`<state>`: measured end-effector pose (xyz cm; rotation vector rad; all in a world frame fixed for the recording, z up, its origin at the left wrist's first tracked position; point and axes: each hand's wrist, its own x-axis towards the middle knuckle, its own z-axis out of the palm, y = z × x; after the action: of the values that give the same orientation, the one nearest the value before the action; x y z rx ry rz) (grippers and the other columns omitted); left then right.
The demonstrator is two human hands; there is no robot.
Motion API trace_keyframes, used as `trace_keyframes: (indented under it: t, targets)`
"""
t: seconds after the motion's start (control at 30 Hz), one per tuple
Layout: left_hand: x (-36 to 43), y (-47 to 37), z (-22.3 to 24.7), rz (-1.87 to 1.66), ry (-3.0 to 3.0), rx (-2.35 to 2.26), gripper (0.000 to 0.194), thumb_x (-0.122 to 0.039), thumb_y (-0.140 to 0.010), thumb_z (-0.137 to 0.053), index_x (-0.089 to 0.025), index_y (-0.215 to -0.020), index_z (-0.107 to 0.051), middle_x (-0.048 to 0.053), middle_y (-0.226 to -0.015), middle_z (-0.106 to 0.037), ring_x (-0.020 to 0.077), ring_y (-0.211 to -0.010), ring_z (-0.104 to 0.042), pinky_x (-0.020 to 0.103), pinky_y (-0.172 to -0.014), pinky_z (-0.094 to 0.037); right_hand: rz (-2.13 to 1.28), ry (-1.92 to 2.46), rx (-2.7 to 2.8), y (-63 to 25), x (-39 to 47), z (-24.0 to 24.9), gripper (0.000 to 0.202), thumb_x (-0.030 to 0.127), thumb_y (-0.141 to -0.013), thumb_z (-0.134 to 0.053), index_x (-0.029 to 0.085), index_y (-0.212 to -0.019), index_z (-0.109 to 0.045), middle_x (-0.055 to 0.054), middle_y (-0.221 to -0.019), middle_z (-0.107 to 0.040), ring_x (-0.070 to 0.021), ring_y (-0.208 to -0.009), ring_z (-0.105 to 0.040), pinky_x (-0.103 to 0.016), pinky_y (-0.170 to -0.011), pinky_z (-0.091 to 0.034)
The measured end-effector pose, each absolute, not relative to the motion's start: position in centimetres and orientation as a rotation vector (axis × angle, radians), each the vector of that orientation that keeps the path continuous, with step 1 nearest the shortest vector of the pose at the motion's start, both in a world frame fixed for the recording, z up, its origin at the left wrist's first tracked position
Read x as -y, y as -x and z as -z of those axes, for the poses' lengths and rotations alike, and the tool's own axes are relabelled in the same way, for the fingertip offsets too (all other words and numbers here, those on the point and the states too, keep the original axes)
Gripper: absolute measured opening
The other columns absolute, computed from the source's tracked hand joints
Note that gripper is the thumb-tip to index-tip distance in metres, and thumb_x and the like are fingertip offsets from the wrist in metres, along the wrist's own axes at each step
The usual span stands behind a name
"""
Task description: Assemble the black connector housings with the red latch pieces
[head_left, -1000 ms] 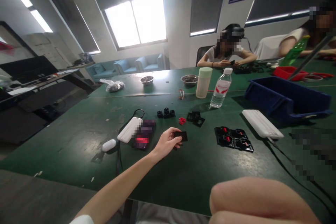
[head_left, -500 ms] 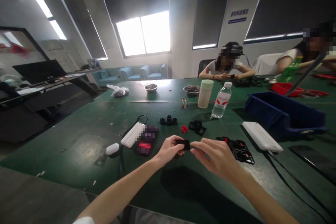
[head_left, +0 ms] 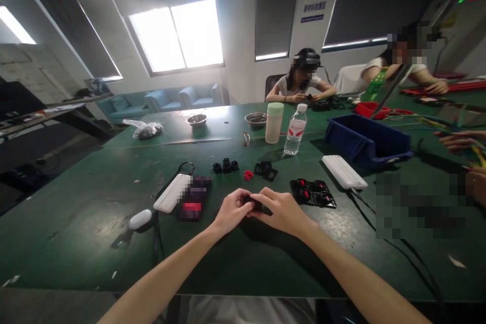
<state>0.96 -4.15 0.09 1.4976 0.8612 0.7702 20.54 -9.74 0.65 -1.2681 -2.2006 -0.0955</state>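
Observation:
Over the near part of the green table, my left hand (head_left: 231,209) and my right hand (head_left: 281,209) meet around a small black square piece (head_left: 257,205), mostly hidden by fingers. My left thumb and fingers pinch it from the left; the right fingertips close on it from the other side. Just beyond them lie small red parts (head_left: 248,175) and several flat black plates (head_left: 266,170). A cluster of black round-topped parts (head_left: 226,165) is a bit farther left. To the right of my right hand sits a set of black units with red pieces (head_left: 313,192).
Left are a white power bank (head_left: 171,195), a phone (head_left: 194,200) and a white oval case (head_left: 140,219). Right are another power bank (head_left: 343,172) with a cable and a blue bin (head_left: 364,142). A water bottle (head_left: 295,130) and a green-lidded cup (head_left: 274,124) stand behind. Other people work across and at right.
My right hand has moved in from the right, and its fingers now meet the black piece that my left hand holds. The camera view has swung to the right.

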Motion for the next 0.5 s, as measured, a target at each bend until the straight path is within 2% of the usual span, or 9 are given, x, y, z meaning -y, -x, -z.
trace_keyframes:
  t: [0.13,0.27,0.37,0.5]
  targets:
    - [4.4,-0.8,-0.1,-0.731,-1.523,-0.841,0.031,-0.035,-0.086,-0.074,-0.014,-0.109,-0.068,0.002,-0.079,-0.07,0.014,-0.063,-0.068,0.025,-0.061,-0.057,0.075,1.253,2.197,-20.8,9.7,-0.8,0.022,0.031,-0.096,-0.07,0.023,-0.116,-0.069,-0.007,-0.11,-0.073,-0.0186,-0.084,-0.072,-0.027,-0.068,-0.051]
    - [4.6,-0.7,0.1,-0.732,-1.565,-0.774,0.044,-0.045,-0.091,-0.072,-0.017,-0.124,-0.065,0.003,-0.088,-0.069,0.0156,-0.074,-0.07,0.025,-0.064,-0.057,0.031,1.301,2.154,-21.8,9.7,-1.3,0.022,0.025,-0.091,-0.069,0.022,-0.113,-0.067,-0.006,-0.108,-0.073,-0.0191,-0.086,-0.072,-0.027,-0.07,-0.051]
    - [4.7,-0.8,0.2,-0.723,-1.661,-0.789,0.049,-0.041,-0.091,-0.073,-0.019,-0.133,-0.061,0.004,-0.099,-0.07,0.0143,-0.078,-0.069,0.024,-0.066,-0.056,0.035,1.331,2.114,-22.5,9.9,-1.7,0.024,0.022,-0.089,-0.068,0.022,-0.114,-0.065,-0.006,-0.111,-0.072,-0.0186,-0.086,-0.071,-0.027,-0.069,-0.05]
    - [4.8,-0.7,0.2,-0.735,-1.738,-0.859,0.049,-0.035,-0.09,-0.07,-0.019,-0.135,-0.057,0.006,-0.108,-0.069,0.0123,-0.073,-0.066,0.024,-0.061,-0.055,0.128,1.433,2.062,-23.9,9.6,-2.4,0.024,0.023,-0.089,-0.067,0.022,-0.113,-0.064,-0.006,-0.113,-0.073,-0.0163,-0.075,-0.068,-0.027,-0.065,-0.048]
